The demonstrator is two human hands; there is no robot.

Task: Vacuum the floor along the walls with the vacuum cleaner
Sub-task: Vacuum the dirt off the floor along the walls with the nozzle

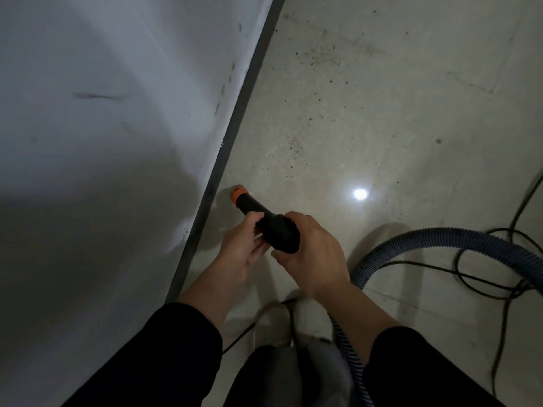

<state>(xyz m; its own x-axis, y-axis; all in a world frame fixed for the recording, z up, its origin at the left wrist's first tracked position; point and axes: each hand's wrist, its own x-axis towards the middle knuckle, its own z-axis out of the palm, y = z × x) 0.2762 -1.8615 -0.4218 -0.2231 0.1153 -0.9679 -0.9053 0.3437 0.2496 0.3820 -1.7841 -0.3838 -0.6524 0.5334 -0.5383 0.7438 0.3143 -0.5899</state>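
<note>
Closest to me, my shoe (pixel 273 324) stands on the floor (pixel 396 118), and the blue ribbed hose (pixel 440 239) runs up past my leg from a loop on my right. A thin black cable (pixel 484 292) trails loose beside that loop. I would guess both lie out there so they stay clear of the strip I am cleaning.

My right hand (pixel 314 259) is wrapped over the thick rear end of the black nozzle (pixel 264 218), carrying its weight. My left hand (pixel 244 248) curls its fingers round the narrower part ahead, which I judge steers the aim. The orange tip points down and forward, near the dark skirting strip (pixel 235 127) at the foot of the wall (pixel 117 113); I cannot tell if it touches the floor.

Farther along, dark specks (pixel 293 148) dot the floor beside the wall, not yet reached.
</note>
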